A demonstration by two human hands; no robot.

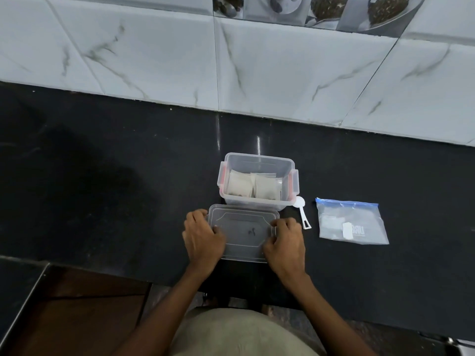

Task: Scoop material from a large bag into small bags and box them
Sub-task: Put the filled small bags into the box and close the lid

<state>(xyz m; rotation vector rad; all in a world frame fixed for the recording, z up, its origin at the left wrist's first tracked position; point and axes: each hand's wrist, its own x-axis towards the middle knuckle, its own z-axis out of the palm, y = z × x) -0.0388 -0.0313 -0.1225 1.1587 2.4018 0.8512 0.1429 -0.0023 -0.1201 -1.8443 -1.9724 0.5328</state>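
A clear plastic box (258,161) with red side clips stands open on the black counter. Several small filled white bags (253,187) stand inside it. Just in front of the box lies its clear lid (244,233), flat on the counter. My left hand (201,238) grips the lid's left edge with curled fingers. My right hand (284,244) grips its right edge the same way. A white plastic scoop (303,213) lies to the right of the box. Further right lies the large zip bag (352,222) with a blue seal, flat and sealed.
The black counter (115,176) stretches left and right, with a marble-tiled wall (231,60) behind it. A brown wooden surface with a metal edge (77,304) sits low at the left, below the counter's front edge.
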